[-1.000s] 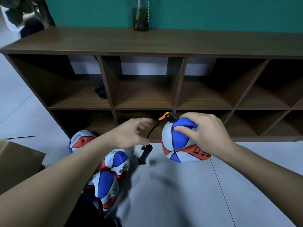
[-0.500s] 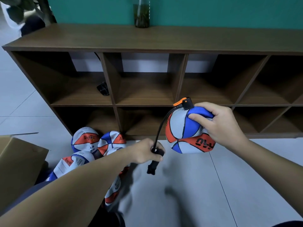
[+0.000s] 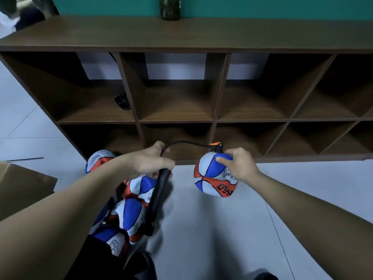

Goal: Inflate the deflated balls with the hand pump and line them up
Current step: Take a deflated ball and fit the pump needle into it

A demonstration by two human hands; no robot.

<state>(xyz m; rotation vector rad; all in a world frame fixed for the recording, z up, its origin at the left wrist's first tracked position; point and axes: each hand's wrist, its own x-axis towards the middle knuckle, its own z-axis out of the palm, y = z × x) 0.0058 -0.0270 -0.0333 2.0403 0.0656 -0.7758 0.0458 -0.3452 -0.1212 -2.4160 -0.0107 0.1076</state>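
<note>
Your left hand (image 3: 150, 161) grips the top of the black hand pump (image 3: 156, 201) at frame centre. Your right hand (image 3: 239, 165) pinches the half-flat ball (image 3: 214, 176), centre right, its hose (image 3: 181, 143) plugged in. 4 limp balls (image 3: 129, 213) lie lower left.

Pale grey tiled floor (image 3: 212, 229) carries a dark wood cubby shelf unit (image 3: 181, 37) standing against a green wall. Directly on the floor, at the unit's lower left corner: a cluster of limp red, white and blue balls (image 3: 133, 213), touching and overlapping one another. A brown cardboard box (image 3: 22, 188) sits at far left. One small black object (image 3: 122, 101) lies in the upper left cubby. A green glass vessel (image 3: 170, 8) stands on the unit's top
</note>
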